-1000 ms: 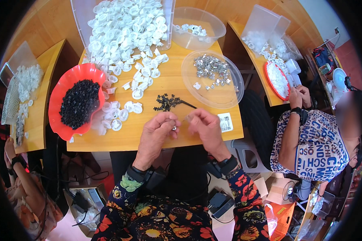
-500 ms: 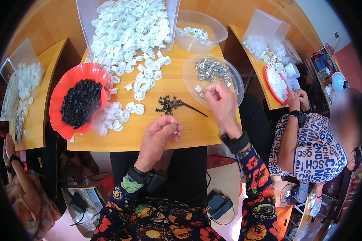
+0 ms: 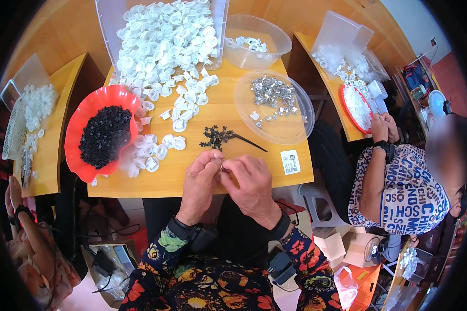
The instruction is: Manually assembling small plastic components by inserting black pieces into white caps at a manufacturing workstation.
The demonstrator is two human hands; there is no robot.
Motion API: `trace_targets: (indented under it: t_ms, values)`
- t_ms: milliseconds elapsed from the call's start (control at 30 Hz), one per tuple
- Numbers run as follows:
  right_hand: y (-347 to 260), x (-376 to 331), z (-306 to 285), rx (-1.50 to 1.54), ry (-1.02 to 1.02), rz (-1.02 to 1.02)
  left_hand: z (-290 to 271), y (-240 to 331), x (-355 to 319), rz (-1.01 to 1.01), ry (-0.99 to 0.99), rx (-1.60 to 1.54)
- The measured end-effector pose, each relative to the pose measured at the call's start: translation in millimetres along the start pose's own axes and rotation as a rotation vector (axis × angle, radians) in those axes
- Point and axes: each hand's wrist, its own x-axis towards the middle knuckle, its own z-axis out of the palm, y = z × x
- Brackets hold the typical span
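At the far left, on a side table (image 3: 57,129), white parts lie in a clear tray (image 3: 23,103), and another person's arm (image 3: 23,217) shows below it. On the main table (image 3: 218,171) a red bowl (image 3: 85,114) holds black bits (image 3: 105,136). Beside it, white caps (image 3: 161,46) spill from a big clear tray (image 3: 220,31) down toward the near edge. A small pile of black bits (image 3: 216,137) lies in the middle of the table with a thin black stick (image 3: 250,142) touching its right side.

Just below that pile, at the table's near edge, the left hand (image 3: 200,181) and the right hand (image 3: 251,184) meet, fingertips together. Both are closed narrowly, pinching one small part (image 3: 222,167) between them; it is too small to tell its kind.

Further right, a clear dish (image 3: 296,98) holds metal clips (image 3: 272,93), and behind it stands a clear tub (image 3: 275,31) with a few white pieces. A white label (image 3: 290,161) lies near the table's right corner. At the far right, a second person in a printed shirt (image 3: 407,192) sits with their hands (image 3: 385,127) at another table (image 3: 332,88), beside a red dish (image 3: 357,106) of white parts.
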Motion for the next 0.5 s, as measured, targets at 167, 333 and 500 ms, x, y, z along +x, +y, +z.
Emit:
trace_targets:
  t_ms: [167, 333, 500]
  values:
    - [-1.8, -3.5, -1.5, 0.149, -0.042, 0.145, -5.8, -2.1, -2.7, 0.048, 0.011, 0.075]
    - [2.4, -6.9, 5.0, 0.188, -0.067, 0.139, -7.0, 3.3, -6.7, 0.053, -0.014, 0.161]
    - [-3.2, 9.9, 7.9, 0.045, -0.124, -0.084, -24.9, 5.7, -3.3, 0.086, -0.026, 0.245]
